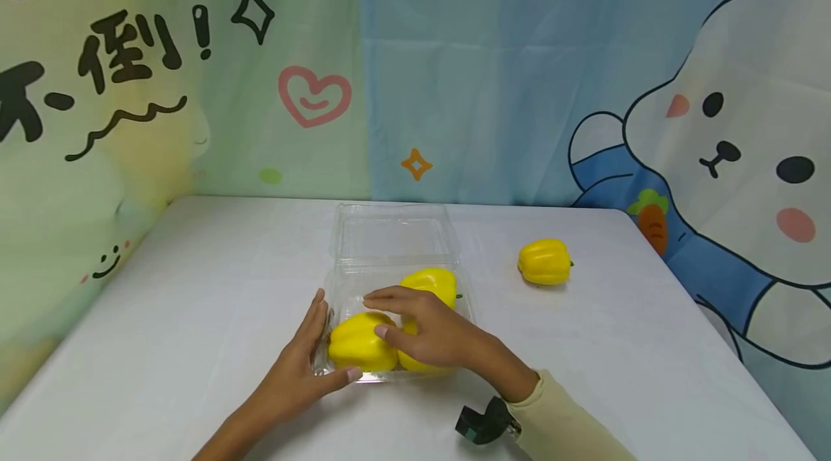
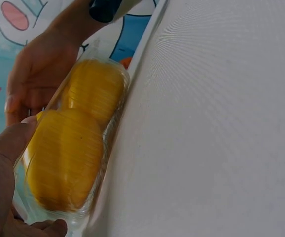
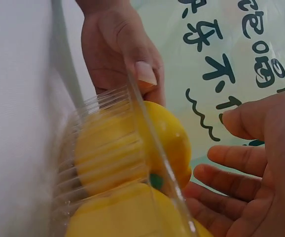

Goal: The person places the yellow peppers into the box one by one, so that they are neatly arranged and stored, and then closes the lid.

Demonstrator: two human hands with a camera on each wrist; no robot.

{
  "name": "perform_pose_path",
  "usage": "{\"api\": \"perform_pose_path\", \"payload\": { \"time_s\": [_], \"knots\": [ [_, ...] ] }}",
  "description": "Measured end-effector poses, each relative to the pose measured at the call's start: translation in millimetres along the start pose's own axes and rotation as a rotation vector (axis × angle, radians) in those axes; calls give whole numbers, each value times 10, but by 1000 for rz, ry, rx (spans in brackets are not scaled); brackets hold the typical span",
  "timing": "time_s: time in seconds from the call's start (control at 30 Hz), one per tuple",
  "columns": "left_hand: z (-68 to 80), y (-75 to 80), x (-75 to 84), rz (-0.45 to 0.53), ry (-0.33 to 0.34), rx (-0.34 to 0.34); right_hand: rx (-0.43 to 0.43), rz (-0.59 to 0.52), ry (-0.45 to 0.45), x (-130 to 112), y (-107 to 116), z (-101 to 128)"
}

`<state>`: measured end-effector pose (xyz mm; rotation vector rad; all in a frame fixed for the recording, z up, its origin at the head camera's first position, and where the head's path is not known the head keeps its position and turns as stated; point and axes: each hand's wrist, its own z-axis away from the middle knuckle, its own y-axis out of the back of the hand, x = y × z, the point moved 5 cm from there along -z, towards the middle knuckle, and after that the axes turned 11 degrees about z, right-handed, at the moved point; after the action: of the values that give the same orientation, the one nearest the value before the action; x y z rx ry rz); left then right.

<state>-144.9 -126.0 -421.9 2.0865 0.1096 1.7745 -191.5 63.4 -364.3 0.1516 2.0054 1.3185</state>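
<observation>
While we look down at the white counter, our left hand grips the near left corner of the clear plastic clamshell box, fingers along its side wall and thumb curled against the front edge. Our right hand hovers over the box with fingers relaxed and spread, resting lightly on the yellow bell peppers inside without closing round any. Three such peppers sit in the tray: the front left yellow pepper, the back yellow pepper, and one mostly hidden under the right hand. The box's transparent lid lies folded back, away from us. A fourth loose yellow bell pepper lies on the counter, well apart to the right of the box.
</observation>
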Motion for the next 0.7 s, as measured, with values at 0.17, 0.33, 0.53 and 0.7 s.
{"api": "perform_pose_path", "payload": {
  "time_s": [0.17,0.33,0.53,0.7],
  "knots": [
    [3,1,2,0,20,2,24,-39,14,-7,35,7],
    [2,-5,1,9,24,-2,32,-77,27,-14,65,17],
    [-1,-8,-5,13,27,2,53,-72,-23,32,153,34],
    [0,-4,10,15,24,7,96,-136,-20,112,238,55]
  ]
}}
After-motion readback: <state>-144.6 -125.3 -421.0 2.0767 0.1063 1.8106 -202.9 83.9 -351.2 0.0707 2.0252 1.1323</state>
